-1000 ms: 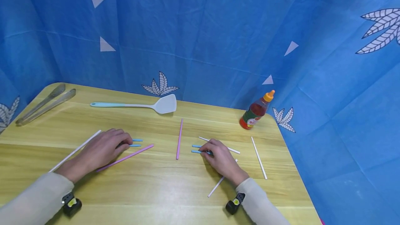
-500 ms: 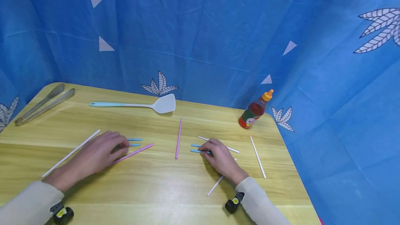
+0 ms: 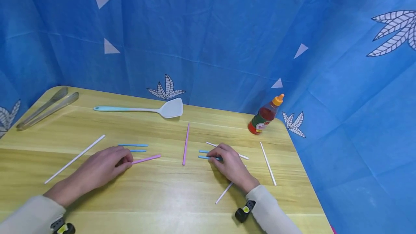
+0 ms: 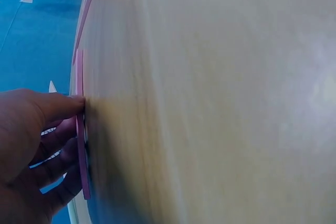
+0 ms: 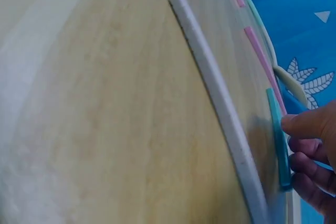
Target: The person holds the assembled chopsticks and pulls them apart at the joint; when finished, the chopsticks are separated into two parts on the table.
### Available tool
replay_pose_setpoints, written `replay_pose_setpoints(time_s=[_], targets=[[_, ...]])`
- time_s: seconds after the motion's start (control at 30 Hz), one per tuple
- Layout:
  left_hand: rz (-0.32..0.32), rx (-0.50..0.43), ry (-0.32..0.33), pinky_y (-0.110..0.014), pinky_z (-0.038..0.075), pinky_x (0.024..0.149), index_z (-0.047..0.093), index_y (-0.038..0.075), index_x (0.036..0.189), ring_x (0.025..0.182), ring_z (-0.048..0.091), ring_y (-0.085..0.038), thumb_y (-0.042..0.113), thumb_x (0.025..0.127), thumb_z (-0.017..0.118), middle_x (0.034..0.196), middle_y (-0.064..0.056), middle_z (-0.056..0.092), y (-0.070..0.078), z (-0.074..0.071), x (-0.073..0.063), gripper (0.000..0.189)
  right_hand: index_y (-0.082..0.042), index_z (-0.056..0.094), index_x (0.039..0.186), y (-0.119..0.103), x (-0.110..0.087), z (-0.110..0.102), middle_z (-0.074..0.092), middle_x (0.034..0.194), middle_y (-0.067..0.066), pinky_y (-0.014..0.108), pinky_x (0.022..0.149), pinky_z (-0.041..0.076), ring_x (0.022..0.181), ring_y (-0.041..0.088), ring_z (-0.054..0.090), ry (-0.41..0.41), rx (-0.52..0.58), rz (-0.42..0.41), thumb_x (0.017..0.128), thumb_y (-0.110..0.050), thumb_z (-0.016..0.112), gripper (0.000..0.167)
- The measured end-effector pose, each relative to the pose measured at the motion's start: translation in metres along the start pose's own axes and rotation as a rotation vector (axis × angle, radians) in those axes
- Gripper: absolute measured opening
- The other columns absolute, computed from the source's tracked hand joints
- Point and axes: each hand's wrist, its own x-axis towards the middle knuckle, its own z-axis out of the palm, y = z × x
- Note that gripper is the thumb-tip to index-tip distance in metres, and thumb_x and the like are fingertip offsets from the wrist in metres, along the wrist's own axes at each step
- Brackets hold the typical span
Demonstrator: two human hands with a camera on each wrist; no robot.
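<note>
Across the table (image 3: 175,205) I count two pink sticks (image 3: 147,159), four blue sticks (image 3: 203,157), four white sticks (image 3: 268,163); left hand (image 3: 108,163) pinches one pink, right hand (image 3: 229,163) one blue, part-covering two white; spatula (image 3: 171,108), bottle (image 3: 264,117), tongs (image 3: 69,99) behind.

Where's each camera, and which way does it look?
Head: worn there, facing forward and down at the table; sleeves, left hand and right hand show.
Left wrist: worn there, facing across the table at the left hand holding a pink stick; a bit of right hand shows.
Right wrist: worn there, facing across the table at the right hand holding a blue stick; that hand shows clearly.
Head and left wrist views share the bottle.
</note>
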Motion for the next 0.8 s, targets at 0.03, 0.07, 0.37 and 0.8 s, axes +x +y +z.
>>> replay_pose_setpoints(time_s=[0.03,0.07,0.37,0.8], targets=[[0.005,0.0,0.002,-0.025,0.047,0.067,0.074,0.027,0.098,0.076,0.048,0.003,0.019,0.096,0.085,0.085,0.02,0.058,0.001,0.0,0.0,0.014,-0.018,0.082,0.11,0.0,0.0,-0.001,0.072,0.107,-0.007,0.032,0.088,0.061,0.098,0.01,0.067,0.007,0.002,0.004,0.099,-0.015,0.083,0.012],[0.009,-0.001,0.003,-0.025,0.047,0.067,0.074,0.027,0.098,0.076,0.048,0.004,0.019,0.096,0.085,0.085,0.02,0.058,0.003,0.0,0.0,0.015,-0.018,0.082,0.111,-0.001,0.001,-0.002,0.072,0.107,-0.007,0.032,0.089,0.061,0.099,0.01,0.068,0.014,0.005,0.006,0.099,-0.016,0.083,0.012],[0.135,-0.039,0.031,-0.027,0.054,0.073,0.072,0.03,0.098,0.084,0.055,0.005,0.015,0.096,0.083,0.092,0.022,0.061,0.039,-0.004,0.008,0.019,-0.01,0.079,0.121,-0.034,0.006,-0.007,0.072,0.111,0.0,0.04,0.091,0.064,0.099,0.015,0.072,0.03,0.186,-0.055,0.104,-0.018,0.076,0.019],[0.375,0.008,0.123,-0.022,0.047,0.067,0.068,0.027,0.098,0.074,0.046,0.001,0.018,0.099,0.082,0.091,0.017,0.057,0.098,0.001,0.019,0.017,-0.01,0.079,0.122,-0.088,-0.001,0.011,0.08,0.111,0.001,0.024,0.083,0.059,0.09,0.001,0.066,-0.194,0.43,-0.105,0.113,-0.029,0.063,0.026]])
